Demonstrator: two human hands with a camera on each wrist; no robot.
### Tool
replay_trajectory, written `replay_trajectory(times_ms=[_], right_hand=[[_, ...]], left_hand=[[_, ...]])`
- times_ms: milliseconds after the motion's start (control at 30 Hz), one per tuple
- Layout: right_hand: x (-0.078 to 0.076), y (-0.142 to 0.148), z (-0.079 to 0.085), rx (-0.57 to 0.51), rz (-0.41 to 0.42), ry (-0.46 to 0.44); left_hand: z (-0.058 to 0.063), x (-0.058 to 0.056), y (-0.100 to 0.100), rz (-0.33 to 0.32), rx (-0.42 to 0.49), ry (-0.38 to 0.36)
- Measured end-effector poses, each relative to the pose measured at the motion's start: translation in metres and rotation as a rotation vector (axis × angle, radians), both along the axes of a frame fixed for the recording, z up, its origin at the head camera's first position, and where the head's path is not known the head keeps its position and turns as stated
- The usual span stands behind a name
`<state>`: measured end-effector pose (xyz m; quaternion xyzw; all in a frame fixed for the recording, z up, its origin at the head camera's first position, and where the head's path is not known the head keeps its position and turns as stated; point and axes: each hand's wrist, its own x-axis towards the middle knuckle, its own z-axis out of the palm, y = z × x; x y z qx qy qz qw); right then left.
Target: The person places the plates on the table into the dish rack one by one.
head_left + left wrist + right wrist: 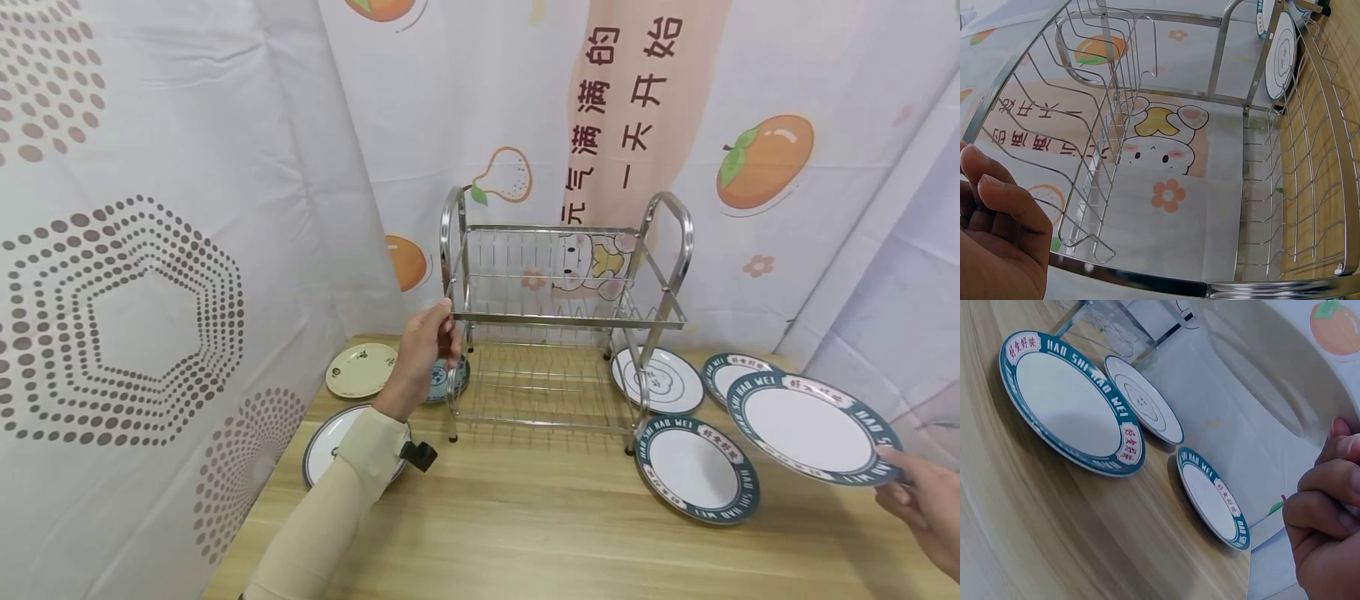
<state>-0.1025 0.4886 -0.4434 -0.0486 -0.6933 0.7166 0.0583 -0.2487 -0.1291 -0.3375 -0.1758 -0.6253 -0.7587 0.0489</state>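
Note:
My right hand [926, 504] pinches the edge of a white plate [810, 425] with a teal lettered rim, raised over the right of the table. The right wrist view shows the held plate's pale underside [1272, 369], fingers curled at its edge. My left hand [423, 354] holds the front left corner of the upper shelf of a two-tier metal dish rack [562, 319]. In the left wrist view, thumb and forefinger [1007, 203] meet at the rack's rail. Both tiers carry no plates.
Right of the rack lie two more teal-rimmed plates, one nearer [697, 471] and one farther [723, 375], plus a thin-rimmed plate [667, 381]. At left are a cream plate [360, 371], a blue-green plate [455, 387] and a dark-rimmed plate [326, 442]. Printed curtains [480, 100] hang behind.

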Motion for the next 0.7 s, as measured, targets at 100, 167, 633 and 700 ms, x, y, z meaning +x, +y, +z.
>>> replay_trajectory(times_ms=[100, 167, 633, 700], right_hand=[[-0.001, -0.004, 0.002, -0.032, 0.011, 0.033], [-0.002, -0.007, 0.003, -0.064, 0.032, 0.058], [-0.013, -0.015, 0.006, -0.079, 0.068, 0.077], [-0.016, -0.014, 0.007, -0.087, 0.093, 0.088]], left_hand=[[0.0, 0.0, -0.001, 0.001, -0.005, 0.004], [-0.001, -0.001, -0.001, 0.001, -0.007, 0.003], [0.0, -0.002, -0.002, -0.009, -0.013, -0.019], [-0.001, -0.002, -0.002, -0.009, -0.017, -0.022]])
